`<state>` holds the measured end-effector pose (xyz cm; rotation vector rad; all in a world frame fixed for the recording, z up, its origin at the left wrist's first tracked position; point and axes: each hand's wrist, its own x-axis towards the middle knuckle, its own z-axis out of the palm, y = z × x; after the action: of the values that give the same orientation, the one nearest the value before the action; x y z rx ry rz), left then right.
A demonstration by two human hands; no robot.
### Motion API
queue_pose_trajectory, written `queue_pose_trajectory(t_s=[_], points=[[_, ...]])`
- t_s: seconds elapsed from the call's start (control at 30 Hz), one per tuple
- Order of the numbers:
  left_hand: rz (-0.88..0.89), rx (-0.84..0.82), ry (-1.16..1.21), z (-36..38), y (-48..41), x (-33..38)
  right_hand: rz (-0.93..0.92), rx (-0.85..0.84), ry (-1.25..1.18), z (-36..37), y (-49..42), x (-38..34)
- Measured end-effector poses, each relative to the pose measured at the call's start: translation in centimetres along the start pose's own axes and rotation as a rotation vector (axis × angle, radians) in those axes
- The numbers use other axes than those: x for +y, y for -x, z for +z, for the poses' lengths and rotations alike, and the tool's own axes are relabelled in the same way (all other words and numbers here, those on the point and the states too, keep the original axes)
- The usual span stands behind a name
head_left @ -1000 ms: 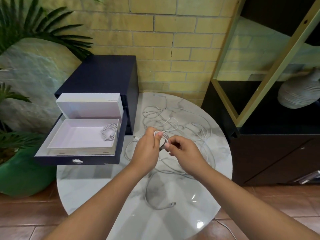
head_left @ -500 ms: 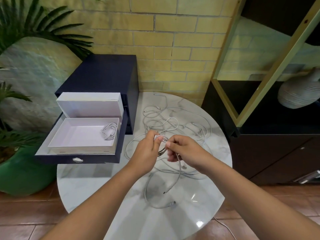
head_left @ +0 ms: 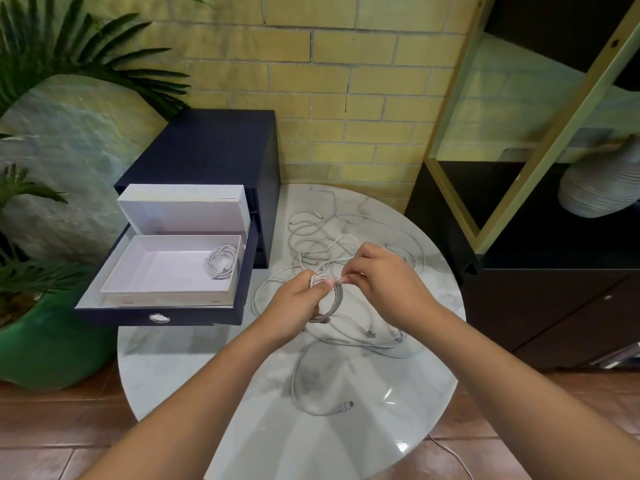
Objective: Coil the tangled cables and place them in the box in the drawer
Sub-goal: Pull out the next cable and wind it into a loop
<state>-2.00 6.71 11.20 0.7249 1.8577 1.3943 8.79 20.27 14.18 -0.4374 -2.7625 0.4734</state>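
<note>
Two forearms show, bare from the picture's lower edge up to the wrists — the left hand (head_left: 296, 304) and right hand (head_left: 384, 284) are bare too, fingers uncovered.

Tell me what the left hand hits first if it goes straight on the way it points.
Most likely the right hand: the left hand, holding the coil, points at its fingertips, which pinch the same cable close by. Depth between them is hard to judge.

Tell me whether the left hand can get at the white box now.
Probably yes: the box lies open just left of the left hand, with nothing between them, though that hand grips a coil.
</note>
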Motion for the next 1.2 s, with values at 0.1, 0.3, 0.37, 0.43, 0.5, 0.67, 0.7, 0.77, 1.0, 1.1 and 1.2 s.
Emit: queue_pose_trajectory(t_s=[0.1, 0.3, 0.37, 0.43, 0.5, 0.67, 0.7, 0.77, 1.0, 1.1, 1.2], points=[[0.031, -0.003, 0.057, 0.2, 0.1, 0.2, 0.059, 0.023, -0.229, 0.6, 0.0, 0.1], [0.069, 0.105, 0.122, 0.9, -0.1, 0.2, 0.366, 0.002, -0.669, 2.0, 0.9, -0.3], [0.064, 0.111, 0.168, 1.1, -0.5, 0.3, 0.429, -0.013, -0.859, 2.7, 1.2, -0.7], [0.063, 0.102, 0.179, 1.2, -0.6, 0.5, 0.469, 0.026, -1.039, 3.1, 1.4, -0.9], [0.05, 0.109, 0.176, 1.5, -0.6, 0.6, 0.496, 0.061, -1.114, 3.0, 1.4, -1.1], [-0.015, 0.061, 0.141, 1.3, -0.6, 0.1, 0.52, 0.057, -1.125, 2.9, 1.3, -0.9], [-0.03, 0.026, 0.113, 1.1, -0.6, -0.3, 0.514, 0.048, -1.136, 2.9, 1.3, -0.8], [-0.074, -0.012, 0.058, 0.9, -0.6, -0.9, 0.502, 0.032, -1.153, 2.8, 1.3, -0.7], [0.071, 0.047, -0.125, 0.8, -0.5, -1.8, 0.491, -0.11, -1.102, 2.0, 1.3, -0.7], [0.313, 0.101, -0.484, 0.5, -0.4, -2.4, 0.463, -0.151, -0.876, 1.6, 1.2, -0.3], [0.411, 0.103, -0.801, 0.5, -0.2, -2.0, 0.407, -0.203, -0.665, 1.0, 1.2, -0.2]])
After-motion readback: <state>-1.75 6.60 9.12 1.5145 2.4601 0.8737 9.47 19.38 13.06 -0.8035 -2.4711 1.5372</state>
